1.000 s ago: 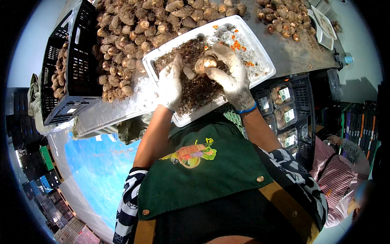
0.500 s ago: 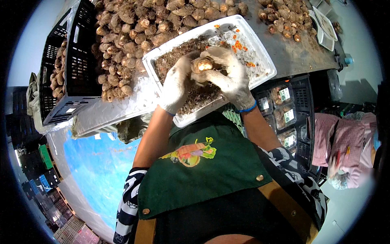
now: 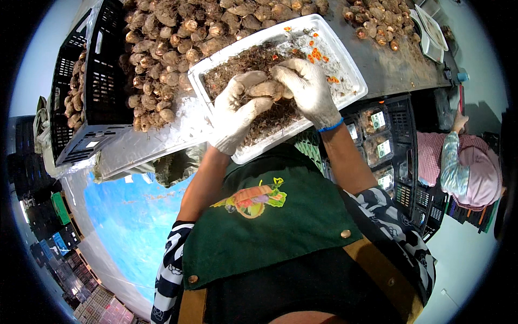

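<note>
- Brown, knobbly, elongated root (image 3: 264, 89), above the white tray (image 3: 352, 82).
- Left hand (image 3: 235, 110), gloved: fingers clamped around the root's left end.
- Right hand (image 3: 311, 96), gloved: fingers curled at its right end; cannot tell whether they grip.
- Root's ends and underside partly hidden.

Passable from the right across the bare strip of table (image 3: 380, 67) between white tray (image 3: 341, 65) and small heap (image 3: 377, 24), bounded farther out by the scale (image 3: 430, 39). Reachable from above at the tray's right end, over scattered orange bits (image 3: 317, 55). Obstructed mid-tray by left hand (image 3: 236, 110) and right hand (image 3: 307, 92), holding one tuber (image 3: 264, 89) between. Blocked along the tray's left side by the large heap (image 3: 172, 54), then by the tall black crate (image 3: 108, 70). Hard to judge beneath both hands: mostly hidden.
</note>
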The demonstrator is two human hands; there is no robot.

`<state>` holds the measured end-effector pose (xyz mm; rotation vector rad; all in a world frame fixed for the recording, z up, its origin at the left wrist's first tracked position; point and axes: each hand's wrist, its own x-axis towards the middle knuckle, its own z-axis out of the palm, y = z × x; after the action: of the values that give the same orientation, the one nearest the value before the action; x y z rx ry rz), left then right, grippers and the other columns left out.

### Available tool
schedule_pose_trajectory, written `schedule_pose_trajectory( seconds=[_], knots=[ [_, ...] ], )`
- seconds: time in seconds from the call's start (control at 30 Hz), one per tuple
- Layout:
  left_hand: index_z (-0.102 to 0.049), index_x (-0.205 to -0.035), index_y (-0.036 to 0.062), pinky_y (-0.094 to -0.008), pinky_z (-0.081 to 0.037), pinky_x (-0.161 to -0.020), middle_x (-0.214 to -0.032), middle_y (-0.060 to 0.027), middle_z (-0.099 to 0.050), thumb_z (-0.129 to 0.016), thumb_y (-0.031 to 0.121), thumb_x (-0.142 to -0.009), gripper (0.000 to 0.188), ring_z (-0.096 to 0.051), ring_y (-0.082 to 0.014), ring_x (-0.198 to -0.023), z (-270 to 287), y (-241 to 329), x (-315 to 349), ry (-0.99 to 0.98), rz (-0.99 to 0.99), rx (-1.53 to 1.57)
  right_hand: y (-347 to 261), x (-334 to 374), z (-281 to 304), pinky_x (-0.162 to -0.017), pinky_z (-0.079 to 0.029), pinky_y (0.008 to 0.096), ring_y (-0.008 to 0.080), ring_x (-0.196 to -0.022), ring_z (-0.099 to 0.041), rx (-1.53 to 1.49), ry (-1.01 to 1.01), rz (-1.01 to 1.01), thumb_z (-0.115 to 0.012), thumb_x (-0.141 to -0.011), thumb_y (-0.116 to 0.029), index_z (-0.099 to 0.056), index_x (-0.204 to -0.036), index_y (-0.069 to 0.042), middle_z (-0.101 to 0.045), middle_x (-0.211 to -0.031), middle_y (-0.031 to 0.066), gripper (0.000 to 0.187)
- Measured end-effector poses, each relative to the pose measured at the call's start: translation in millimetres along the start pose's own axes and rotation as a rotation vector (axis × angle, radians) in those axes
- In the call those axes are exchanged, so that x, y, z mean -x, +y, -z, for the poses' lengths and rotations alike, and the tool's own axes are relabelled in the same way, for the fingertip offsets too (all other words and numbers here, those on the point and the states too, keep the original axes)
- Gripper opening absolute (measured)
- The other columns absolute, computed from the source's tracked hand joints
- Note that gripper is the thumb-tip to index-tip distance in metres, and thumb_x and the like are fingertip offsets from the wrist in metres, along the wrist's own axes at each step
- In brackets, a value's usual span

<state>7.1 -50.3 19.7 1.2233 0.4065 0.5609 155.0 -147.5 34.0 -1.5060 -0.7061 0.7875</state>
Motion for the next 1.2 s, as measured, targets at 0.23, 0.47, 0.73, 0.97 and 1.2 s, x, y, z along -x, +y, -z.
schedule_pose_trajectory(
  seconds=[0.23, 0.47, 0.73, 0.97, 1.2],
  knots=[
    [-0.046, -0.132, -0.002, -0.0339, -0.044, -0.1, -0.129, -0.0119, -0.054, -0.067, 0.0, -0.079, 0.058, -0.053, -0.0219, -0.118, 1.5, 17.3, 2.8, 0.104, -0.141, -0.035, 21.1, -8.5, 26.1, -0.062, -0.047, 0.0364, 0.0245, -0.072, -0.063, 0.592, 0.152, 0.276, -0.056, -0.093, -0.04, -0.068, -0.09, -0.001, -0.063, -0.074, 0.0138, 0.041],
    [-0.048, -0.133, -0.0012, -0.0305, -0.046, -0.095, -0.123, -0.0104, -0.059, -0.064, 0.007, -0.087, 0.049, -0.056, -0.0181, -0.112, 0.2, 1.6, -4.9, 0.081, -0.066, 0.075, 5.4, 14.6, -8.7, -0.09, -0.049, 0.0311, 0.0202, -0.103, -0.061, 0.036, -0.164, 0.507, -0.071, -0.083, -0.011, -0.052, -0.128, 0.003, -0.062, -0.115, 0.0131, 0.05],
    [-0.059, -0.121, 0.0014, -0.0294, -0.048, -0.087, -0.112, -0.0103, -0.063, -0.061, 0.008, -0.09, 0.031, -0.06, -0.018, -0.1, -6.5, 0.8, -7.2, 0.186, -0.165, -0.285, 7.8, 19.8, -17.5, -0.082, -0.05, 0.0284, 0.0128, -0.092, -0.06, 0.251, 0.101, 0.276, -0.075, -0.081, -0.012, -0.057, -0.118, -0.001, -0.065, -0.104, 0.0053, 0.043],
    [-0.064, -0.096, 0.0, -0.0272, -0.047, -0.072, -0.083, -0.0068, -0.064, -0.059, 0.01, -0.09, 0.012, -0.058, -0.0132, -0.079, 11.7, -7.5, -29.9, 0.238, -0.312, -0.767, 17.6, 18.2, -9.8, -0.075, -0.055, 0.0277, 0.0154, -0.093, -0.063, -0.375, -0.11, 0.173, -0.066, -0.085, -0.004, -0.054, -0.112, 0.002, -0.064, -0.105, 0.0074, 0.03],
    [-0.066, -0.101, 0.0001, -0.0266, -0.047, -0.076, -0.089, -0.0061, -0.066, -0.059, 0.02, -0.094, 0.023, -0.058, -0.0108, -0.083, 24.3, -33.5, -15.9, 0.206, 0.004, -0.171, 12.6, 25.2, 5.7, -0.088, -0.055, 0.0345, 0.0252, -0.104, -0.063, -0.321, -0.194, 0.249, -0.043, -0.098, -0.008, -0.042, -0.134, 0.003, -0.059, -0.118, 0.0169, 0.037]
  ],
)
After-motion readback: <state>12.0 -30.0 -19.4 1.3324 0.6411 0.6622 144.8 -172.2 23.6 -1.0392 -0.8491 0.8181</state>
